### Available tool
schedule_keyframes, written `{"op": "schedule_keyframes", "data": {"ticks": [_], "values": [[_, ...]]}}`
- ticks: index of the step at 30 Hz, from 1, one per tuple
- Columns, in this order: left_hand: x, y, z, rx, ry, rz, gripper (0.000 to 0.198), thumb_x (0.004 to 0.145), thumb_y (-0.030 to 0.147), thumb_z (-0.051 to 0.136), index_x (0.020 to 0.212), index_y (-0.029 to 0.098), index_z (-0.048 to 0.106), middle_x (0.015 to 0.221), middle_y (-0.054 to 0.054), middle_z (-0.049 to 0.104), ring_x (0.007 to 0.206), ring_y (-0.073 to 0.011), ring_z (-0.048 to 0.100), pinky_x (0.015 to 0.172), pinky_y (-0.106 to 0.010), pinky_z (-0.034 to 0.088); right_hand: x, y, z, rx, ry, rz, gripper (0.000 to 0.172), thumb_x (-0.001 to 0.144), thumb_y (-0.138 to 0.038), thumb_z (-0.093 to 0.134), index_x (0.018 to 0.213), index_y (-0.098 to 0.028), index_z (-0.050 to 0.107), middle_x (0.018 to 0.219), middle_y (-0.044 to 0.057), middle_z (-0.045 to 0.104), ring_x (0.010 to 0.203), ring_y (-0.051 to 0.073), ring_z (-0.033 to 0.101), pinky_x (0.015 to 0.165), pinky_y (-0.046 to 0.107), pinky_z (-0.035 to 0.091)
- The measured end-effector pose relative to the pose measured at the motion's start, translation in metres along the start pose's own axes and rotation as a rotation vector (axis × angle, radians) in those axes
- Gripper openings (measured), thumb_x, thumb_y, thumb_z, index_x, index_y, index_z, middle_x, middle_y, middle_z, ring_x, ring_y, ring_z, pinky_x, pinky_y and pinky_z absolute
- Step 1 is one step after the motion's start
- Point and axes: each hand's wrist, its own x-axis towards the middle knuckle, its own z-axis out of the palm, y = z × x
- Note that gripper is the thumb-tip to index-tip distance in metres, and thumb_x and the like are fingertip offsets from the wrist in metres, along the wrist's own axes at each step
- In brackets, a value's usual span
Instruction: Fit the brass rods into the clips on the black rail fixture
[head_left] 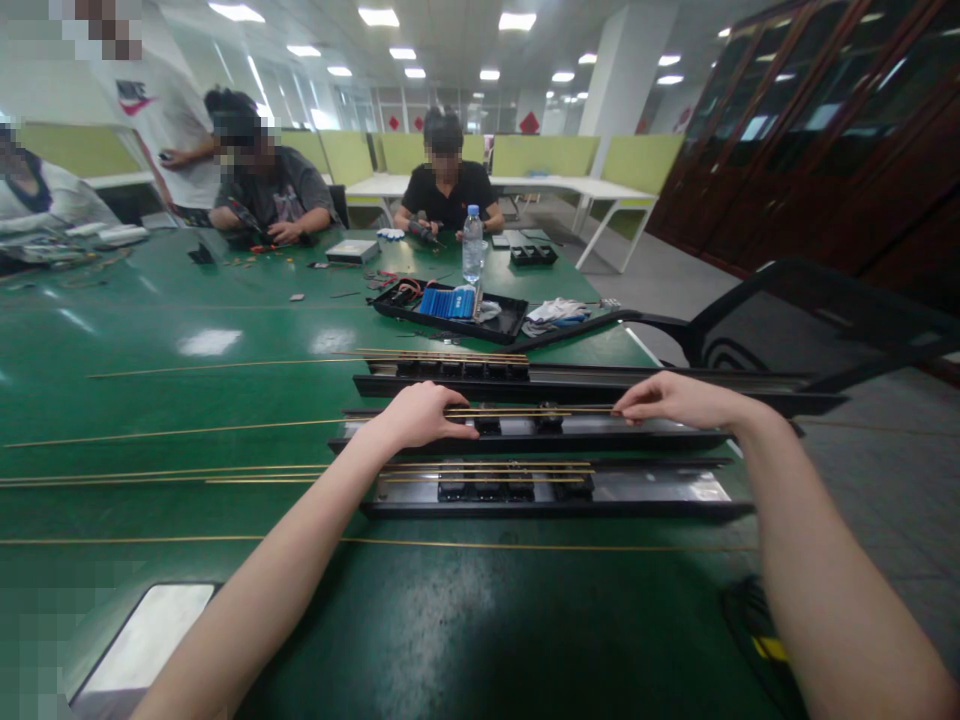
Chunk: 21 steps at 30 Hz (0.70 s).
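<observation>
Three long black rails lie side by side on the green table (pixel 187 610). Thin brass rods (pixel 525 411) run along the middle rail (pixel 660 436). My left hand (pixel 421 415) rests curled over the rods at the rail's left part, fingers pressed down on them. My right hand (pixel 671 398) pinches the rods' right end between fingertips. The near rail (pixel 652 492) carries brass rods and several small black blocks (pixel 487 490). The far rail (pixel 600 380) also holds rods and black blocks.
More loose brass rods (pixel 150 478) stretch left across the table. Behind the rails sit a black tray (pixel 450 315) with blue parts, a water bottle (pixel 472 243) and white gloves (pixel 555 312). A black chair (pixel 795 320) stands at right. Other people work at the far end.
</observation>
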Motion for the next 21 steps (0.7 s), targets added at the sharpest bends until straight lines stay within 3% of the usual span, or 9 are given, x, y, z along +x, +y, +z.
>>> {"op": "schedule_keyframes", "data": {"ticks": [8, 12, 16, 19, 21], "values": [[-0.001, 0.001, -0.001, -0.013, 0.008, 0.008, 0.071, 0.075, 0.078, 0.056, 0.12, 0.025, 0.071, 0.108, -0.01, 0.076, 0.1, -0.0309, 0.07, 0.085, -0.035, 0.052, -0.007, -0.001, -0.003, 0.042, 0.008, 0.019, 0.047, 0.076, -0.06, 0.068, 0.102, -0.023, 0.08, 0.095, 0.005, 0.078, 0.096, 0.029, 0.069, 0.09, 0.038, 0.051], [-0.001, 0.0, 0.0, -0.017, 0.01, 0.006, 0.072, 0.074, 0.078, 0.057, 0.12, 0.025, 0.072, 0.109, -0.01, 0.076, 0.1, -0.0306, 0.07, 0.085, -0.035, 0.052, -0.004, -0.006, 0.0, 0.092, 0.061, 0.013, 0.053, 0.078, -0.061, 0.066, 0.111, -0.021, 0.076, 0.102, 0.007, 0.078, 0.098, 0.029, 0.068, 0.093, 0.039, 0.05], [0.0, 0.0, -0.001, -0.016, 0.001, 0.003, 0.072, 0.074, 0.079, 0.056, 0.12, 0.025, 0.071, 0.109, -0.01, 0.076, 0.1, -0.0299, 0.07, 0.086, -0.034, 0.052, 0.006, -0.029, 0.012, 0.104, 0.147, -0.074, 0.052, 0.081, -0.058, 0.062, 0.114, -0.02, 0.074, 0.105, 0.007, 0.077, 0.1, 0.027, 0.067, 0.093, 0.037, 0.05], [0.0, 0.0, 0.0, -0.014, -0.001, 0.001, 0.074, 0.074, 0.08, 0.056, 0.12, 0.025, 0.072, 0.109, -0.01, 0.076, 0.101, -0.03, 0.07, 0.087, -0.035, 0.052, 0.015, -0.052, 0.029, 0.06, 0.131, -0.17, 0.047, 0.083, -0.058, 0.061, 0.106, -0.019, 0.075, 0.104, 0.006, 0.076, 0.096, 0.027, 0.067, 0.088, 0.034, 0.049], [0.0, -0.001, 0.001, -0.012, 0.005, 0.005, 0.074, 0.074, 0.08, 0.056, 0.12, 0.024, 0.071, 0.108, -0.01, 0.076, 0.101, -0.0305, 0.07, 0.087, -0.036, 0.053, 0.021, -0.064, 0.041, 0.033, 0.121, -0.192, 0.048, 0.085, -0.061, 0.056, 0.097, -0.019, 0.076, 0.093, 0.006, 0.077, 0.086, 0.026, 0.067, 0.081, 0.034, 0.049]]}}
